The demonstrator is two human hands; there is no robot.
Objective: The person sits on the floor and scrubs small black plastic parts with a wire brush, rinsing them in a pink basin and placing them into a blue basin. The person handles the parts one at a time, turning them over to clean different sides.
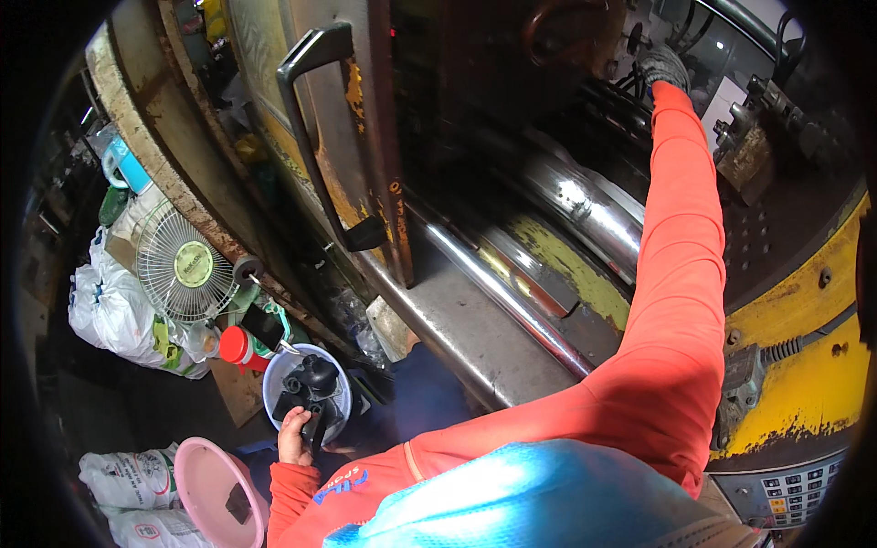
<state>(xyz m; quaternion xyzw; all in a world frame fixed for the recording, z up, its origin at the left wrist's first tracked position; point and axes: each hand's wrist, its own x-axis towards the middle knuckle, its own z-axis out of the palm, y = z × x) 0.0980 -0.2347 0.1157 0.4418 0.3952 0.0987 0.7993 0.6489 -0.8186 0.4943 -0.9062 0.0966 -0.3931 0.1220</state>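
My left hand [292, 440] is bare and closed round a black molded part [317, 429], right over the near edge of a white basin [345, 402]. More black molded parts [315, 373] lie in that basin, some rounded. My right arm, in an orange-red sleeve, stretches far forward into the machine. At its end my right hand [664, 68] wears a grey glove and is close to hoses and metal fittings [635, 41] at the machine's far side. What its fingers do there is too small and hidden to make out.
Shiny steel tie bars [585, 196] cross the machine below my right arm. A sliding door with a black handle [301, 110] stands left of them. A pink basin [196, 475], a fan [187, 265], white bags [114, 306] and a red-lidded jar [236, 345] are at left; a keypad panel [790, 493] is lower right.
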